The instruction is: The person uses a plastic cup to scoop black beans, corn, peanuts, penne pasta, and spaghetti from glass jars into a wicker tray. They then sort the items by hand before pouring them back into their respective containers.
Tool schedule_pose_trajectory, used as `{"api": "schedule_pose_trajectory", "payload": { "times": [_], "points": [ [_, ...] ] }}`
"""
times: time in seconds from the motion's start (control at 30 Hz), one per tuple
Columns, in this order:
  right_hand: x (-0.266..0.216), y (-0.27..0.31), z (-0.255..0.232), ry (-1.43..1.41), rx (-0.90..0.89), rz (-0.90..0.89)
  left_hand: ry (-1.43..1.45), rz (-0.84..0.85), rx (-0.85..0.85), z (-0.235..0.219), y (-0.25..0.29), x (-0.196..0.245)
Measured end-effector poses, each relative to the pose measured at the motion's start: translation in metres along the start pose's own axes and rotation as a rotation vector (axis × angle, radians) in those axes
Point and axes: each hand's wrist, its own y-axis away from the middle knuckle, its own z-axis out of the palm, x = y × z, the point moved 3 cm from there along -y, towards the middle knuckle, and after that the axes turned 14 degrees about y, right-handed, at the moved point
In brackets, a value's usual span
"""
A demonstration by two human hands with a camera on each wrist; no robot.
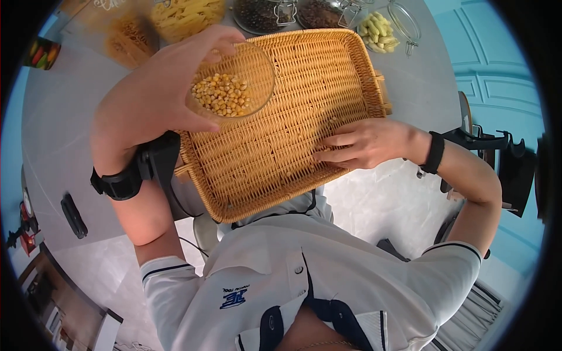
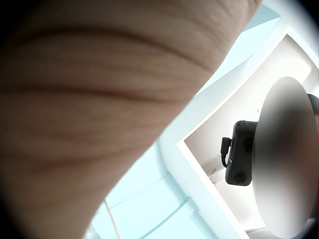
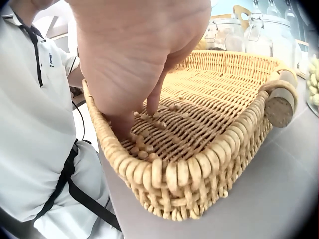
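Observation:
A clear glass bowl [image 1: 263, 82] of yellow corn kernels [image 1: 222, 95] is in my left hand [image 1: 158, 88], which grips it from the side over the left part of a wicker basket [image 1: 281, 99]. Thumb and fingers lie on opposite sides of the glass. My right hand [image 1: 374, 143] reaches over the basket's near right rim, fingers pointing down inside. In the right wrist view, its fingers [image 3: 154, 99] are spread apart among loose kernels [image 3: 142, 147] in the basket's corner. The left wrist view shows mostly a close, blurred forearm or palm, with the bowl out of sight.
Along the table's far side stand jars of pasta [image 1: 187, 17], dark grains [image 1: 260, 14] and pale green pieces [image 1: 377, 32], its lid open. A black object [image 1: 74, 215] lies at the left on the grey table [image 1: 64, 134]. The basket reaches past the table's near edge.

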Motion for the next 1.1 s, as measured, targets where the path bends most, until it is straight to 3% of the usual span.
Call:
{"api": "schedule_pose_trajectory", "payload": {
  "times": [0.2,0.27,0.4,0.5,0.6,0.7,0.8,0.9,1.03,1.1],
  "points": [
    [0.0,0.012,0.001,-0.07,0.045,0.065,0.033,-0.034,-0.014,-0.001,-0.002,0.0],
    [-0.003,0.021,0.001,-0.134,-0.048,0.136,0.044,-0.031,-0.006,-0.001,-0.002,0.0],
    [-0.002,0.023,0.006,-0.038,0.091,0.08,0.054,-0.077,0.004,-0.002,-0.001,0.002],
    [0.003,0.029,0.01,-0.052,0.1,0.203,0.045,-0.03,0.002,-0.002,-0.002,-0.002],
    [0.018,0.029,0.009,-0.272,0.134,0.47,0.046,-0.038,-0.01,-0.002,-0.002,-0.001],
    [0.023,0.033,0.014,-0.425,0.057,0.698,0.024,-0.039,0.012,0.0,-0.001,0.006],
    [0.035,0.031,0.014,-0.475,0.162,0.952,0.023,-0.015,0.021,0.0,0.0,0.004],
    [0.055,0.021,-0.002,-0.681,0.413,1.12,0.089,-0.121,0.027,0.0,-0.001,0.005],
    [0.082,-0.032,-0.058,-0.683,0.729,0.989,0.074,-0.085,0.029,0.003,-0.004,0.007],
    [0.087,-0.061,-0.074,-0.634,0.694,0.886,0.085,-0.089,0.034,0.003,-0.006,0.009]
  ]
}}
